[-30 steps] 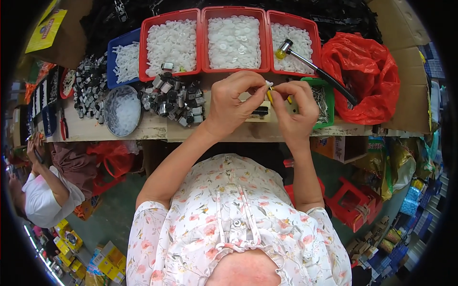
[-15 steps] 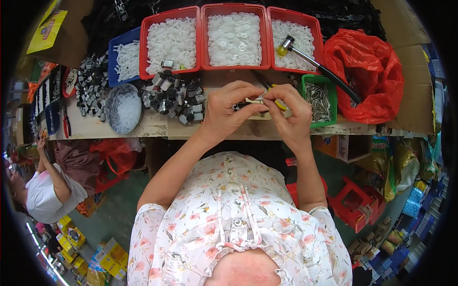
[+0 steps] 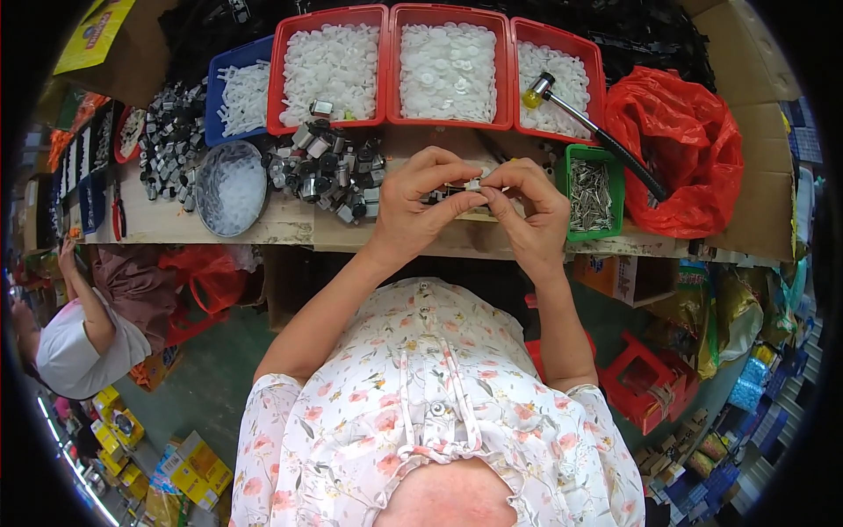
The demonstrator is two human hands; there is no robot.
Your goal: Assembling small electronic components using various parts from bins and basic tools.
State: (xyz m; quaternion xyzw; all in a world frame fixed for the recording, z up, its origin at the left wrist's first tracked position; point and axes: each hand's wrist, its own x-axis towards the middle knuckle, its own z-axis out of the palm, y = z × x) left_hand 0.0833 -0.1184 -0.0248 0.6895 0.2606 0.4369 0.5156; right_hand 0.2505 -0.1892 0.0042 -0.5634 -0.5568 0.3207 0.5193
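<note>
Over the bench's front part, my left hand (image 3: pixel 417 209) and my right hand (image 3: pixel 534 212) meet fingertip to fingertip. Between them is a small white plastic part (image 3: pixel 474 185), pinched by the thumb and fingers of both. Something thin and dark shows beside it inside my left hand, too small to name. Left of my left hand lies a heap of small metal-cased motors (image 3: pixel 329 167). A green tray (image 3: pixel 571 180) of thin metal pins stands just right of my right hand. A tool lies on the bench behind my fingers, mostly hidden.
Along the back stand red trays (image 3: pixel 391 66) of white plastic parts and a blue tray (image 3: pixel 211 101). A hammer (image 3: pixel 606 139) leans across the right tray toward a red plastic bag (image 3: pixel 702 132). A round metal bowl (image 3: pixel 204 220) sits left. Another person (image 3: pixel 92 338) is at far left.
The view has shifted slightly. My fingertips have turned a little, and the white part shows more plainly between them. The yellow-handled tool behind my right hand is now largely covered.
</note>
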